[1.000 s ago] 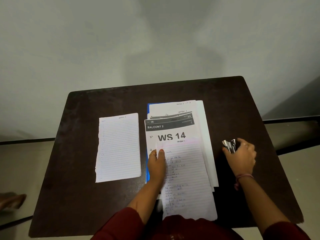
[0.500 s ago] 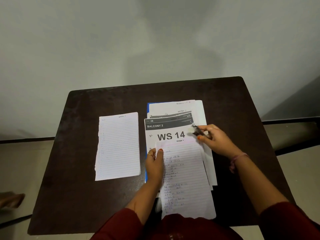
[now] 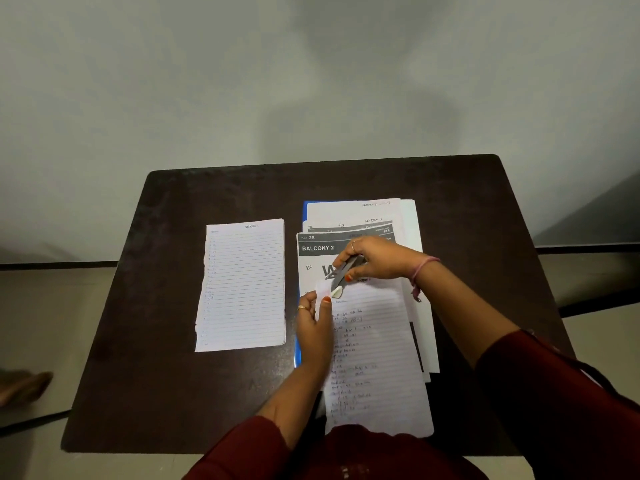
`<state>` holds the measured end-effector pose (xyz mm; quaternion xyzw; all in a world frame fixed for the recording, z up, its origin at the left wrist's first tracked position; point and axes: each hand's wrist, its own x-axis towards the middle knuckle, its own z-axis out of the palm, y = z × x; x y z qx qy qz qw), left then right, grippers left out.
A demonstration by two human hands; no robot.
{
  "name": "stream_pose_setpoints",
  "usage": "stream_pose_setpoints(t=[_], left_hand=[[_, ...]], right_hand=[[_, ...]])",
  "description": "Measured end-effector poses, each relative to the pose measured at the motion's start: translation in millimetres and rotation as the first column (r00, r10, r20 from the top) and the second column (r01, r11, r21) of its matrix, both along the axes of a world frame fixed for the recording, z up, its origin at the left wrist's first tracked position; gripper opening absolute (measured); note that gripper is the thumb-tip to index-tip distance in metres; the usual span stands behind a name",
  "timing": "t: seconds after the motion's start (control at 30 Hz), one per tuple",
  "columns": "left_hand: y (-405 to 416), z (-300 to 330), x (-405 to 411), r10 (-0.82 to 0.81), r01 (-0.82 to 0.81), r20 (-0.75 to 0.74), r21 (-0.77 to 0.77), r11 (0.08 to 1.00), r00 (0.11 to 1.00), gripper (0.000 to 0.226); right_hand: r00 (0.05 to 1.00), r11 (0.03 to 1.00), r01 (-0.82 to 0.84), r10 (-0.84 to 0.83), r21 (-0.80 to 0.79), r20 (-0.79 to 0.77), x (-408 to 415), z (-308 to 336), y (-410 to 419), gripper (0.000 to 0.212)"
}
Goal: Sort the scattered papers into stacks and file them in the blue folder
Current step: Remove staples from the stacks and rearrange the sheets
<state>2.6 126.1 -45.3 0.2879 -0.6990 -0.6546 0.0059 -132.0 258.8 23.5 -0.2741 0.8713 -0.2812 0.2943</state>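
A dark brown bench point(image 3: 173, 306) is seen from above, with papers laid on it in two groups. On the left a lined sheet point(image 3: 242, 285) with a ragged left edge lies flat and alone, apart from the rest. To its right a pile of printed sheets point(image 3: 318, 248) is stacked on the blue folder point(image 3: 304, 211), of which only a thin strip is visible along the pile's left edge. The top printed sheet is headed "BALCONY 2" on a dark band. Over the near part of this pile a handwritten lined page point(image 3: 377, 358) is laid, its near end reaching past the bench edge toward the person.

The top left corner of that handwritten page is pinched by the left hand point(image 3: 313, 327), thumb on top and fingers curled beneath, so the corner is lifted slightly. A small grey stapler-like tool point(image 3: 344, 273) is gripped by the right hand point(image 3: 377, 259), the fingers closed round its body. Its tip is set against the same corner, just beside the left thumb. Whether the tip touches the paper cannot be told.
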Motion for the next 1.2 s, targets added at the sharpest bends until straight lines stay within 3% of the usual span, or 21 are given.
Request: stream_pose_setpoints(t=[0.3, 0.6, 0.8, 1.0, 1.2], left_hand=[[-2.2, -1.9, 1.1, 0.002, -0.003, 0.019, 0.041, 0.999, 1.000, 0.026], [-3.1, 5.1, 3.6, -0.085, 0.085, -0.071, 0.008, 0.996, 0.994, 0.040], [-3.6, 1.5, 2.6, -0.088, 0.090, -0.049, 0.033, 0.995, 0.995, 0.044], [-3.5, 3.6, 0.3, -0.035, 0.030, 0.023, 0.194, 0.980, 0.999, 0.044], [-6.7, 3.2, -0.3, -0.116, 0.112, 0.019, 0.157, 0.981, 0.993, 0.033]], right_hand=[[0.985, 0.997, 0.050, -0.040, -0.055, 0.165, -18.2, -2.0, -6.3, 0.042], [0.853, 0.926, 0.325, -0.198, -0.194, 0.483, -16.9, -16.3, -3.4, 0.037], [0.849, 0.930, 0.313, -0.185, -0.191, 0.494, -14.4, -19.6, -7.3, 0.036], [0.846, 0.922, 0.331, -0.197, -0.199, 0.495, -14.7, -26.1, -11.1, 0.031], [0.866, 0.936, 0.288, -0.164, -0.203, 0.473, -15.8, -28.3, -15.3, 0.034]])
